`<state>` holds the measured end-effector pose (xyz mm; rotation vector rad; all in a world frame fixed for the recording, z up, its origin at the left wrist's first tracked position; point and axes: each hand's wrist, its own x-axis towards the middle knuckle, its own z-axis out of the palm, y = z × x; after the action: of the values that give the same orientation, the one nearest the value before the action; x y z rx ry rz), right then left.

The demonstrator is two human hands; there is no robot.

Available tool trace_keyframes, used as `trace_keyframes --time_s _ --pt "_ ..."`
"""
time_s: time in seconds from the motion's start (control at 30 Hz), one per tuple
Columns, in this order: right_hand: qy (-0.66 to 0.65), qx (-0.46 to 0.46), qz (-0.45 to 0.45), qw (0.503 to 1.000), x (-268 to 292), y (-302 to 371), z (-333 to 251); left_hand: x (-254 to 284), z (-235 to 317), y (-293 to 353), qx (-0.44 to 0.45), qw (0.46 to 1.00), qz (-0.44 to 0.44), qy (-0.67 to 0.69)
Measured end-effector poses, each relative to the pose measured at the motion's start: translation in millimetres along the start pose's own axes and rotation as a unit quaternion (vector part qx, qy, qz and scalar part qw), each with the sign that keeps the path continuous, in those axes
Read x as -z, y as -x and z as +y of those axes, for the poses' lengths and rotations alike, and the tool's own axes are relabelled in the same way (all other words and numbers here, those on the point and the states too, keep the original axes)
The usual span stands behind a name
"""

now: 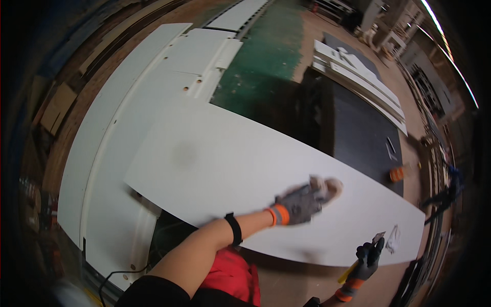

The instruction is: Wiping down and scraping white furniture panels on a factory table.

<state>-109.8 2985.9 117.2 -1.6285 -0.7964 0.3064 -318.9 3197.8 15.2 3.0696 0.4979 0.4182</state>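
Note:
A large white panel [220, 148] lies slantwise before me. Over its middle, my left hand [299, 204], in a grey glove with an orange cuff, is closed round a crumpled beige rag [327, 188]; glove and rag are slightly blurred. By the panel's near right edge, my right hand [369, 257], also gloved, grips what looks like a scraper. Its flat metal blade [378, 237] shows beyond the fingers and a yellow handle [348, 273] below them; the palm hides the middle. Close beside the blade rests a small crumpled white piece [393, 239], perhaps cloth or plastic.
White machine-bed surfaces [110, 148] with round holes extend under and left of the panel. Beyond its far edge, a dark table [363, 133] carries stacked white strips [358, 84] and an orange-banded container [396, 174]. A black cable [110, 279] runs at lower left.

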Motion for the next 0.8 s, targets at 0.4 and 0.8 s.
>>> trace_keyframes --time_s 0.4,0.8 --pt "0.027 -0.069 -0.097 0.993 -102.6 -41.0 2.3 75.5 -289.6 318.7 0.749 0.656 0.012 0.097" --pt "0.053 -0.140 0.114 0.982 -25.4 -6.7 22.2 173.0 -213.6 483.1 0.861 0.485 0.081 0.130"
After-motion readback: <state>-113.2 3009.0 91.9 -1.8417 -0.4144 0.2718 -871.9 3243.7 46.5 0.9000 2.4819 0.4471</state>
